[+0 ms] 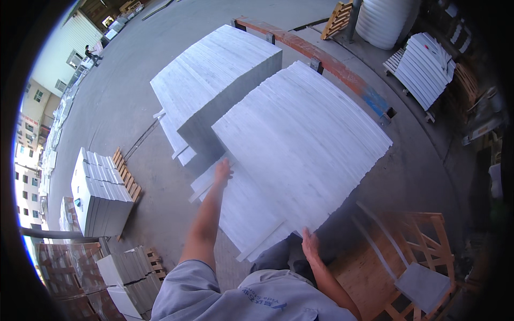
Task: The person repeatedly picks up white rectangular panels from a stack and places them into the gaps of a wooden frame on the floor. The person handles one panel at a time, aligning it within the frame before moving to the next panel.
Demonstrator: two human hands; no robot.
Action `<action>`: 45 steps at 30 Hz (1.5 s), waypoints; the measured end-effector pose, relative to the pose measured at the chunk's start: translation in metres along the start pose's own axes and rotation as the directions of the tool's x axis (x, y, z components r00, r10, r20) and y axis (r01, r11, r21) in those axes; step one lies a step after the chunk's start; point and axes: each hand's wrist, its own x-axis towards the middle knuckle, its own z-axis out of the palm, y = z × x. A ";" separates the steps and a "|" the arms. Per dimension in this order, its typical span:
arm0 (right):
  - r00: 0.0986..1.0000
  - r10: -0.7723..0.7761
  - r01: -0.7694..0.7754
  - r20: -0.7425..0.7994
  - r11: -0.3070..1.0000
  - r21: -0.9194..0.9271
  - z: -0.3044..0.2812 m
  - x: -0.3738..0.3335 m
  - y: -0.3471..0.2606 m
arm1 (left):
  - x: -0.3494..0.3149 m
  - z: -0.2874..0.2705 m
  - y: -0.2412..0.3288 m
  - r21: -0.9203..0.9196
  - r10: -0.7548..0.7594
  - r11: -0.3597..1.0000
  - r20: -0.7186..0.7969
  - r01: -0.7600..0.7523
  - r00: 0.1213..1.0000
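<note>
A grey-white stone slab point(243, 200) leans at the front of a thick row of like slabs point(305, 139), lower than those behind it. My left hand point(223, 170) is closed on its upper left edge, slightly smeared, with the fingers bent over the face. My right hand point(309, 245) grips the bottom right corner, its fingertips at the edge and its thumb side toward me. Two narrow pale strips lie across the slab's face: one strip point(202, 188) below my left hand, another strip point(261, 241) near the bottom edge.
A second row of slabs point(219, 75) stands behind on the left. An orange steel beam point(316, 53) runs past both rows. Slabs on a pallet point(101, 184) stand at left; a wooden crate frame point(428, 235) is at lower right. Far off, a person point(92, 54) is by the wall.
</note>
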 end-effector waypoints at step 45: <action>0.960 0.280 -0.280 0.020 0.951 0.128 0.037 -0.047 -0.017 | 0.113 -0.038 0.076 -0.014 0.285 0.957 -0.167 -0.291 0.944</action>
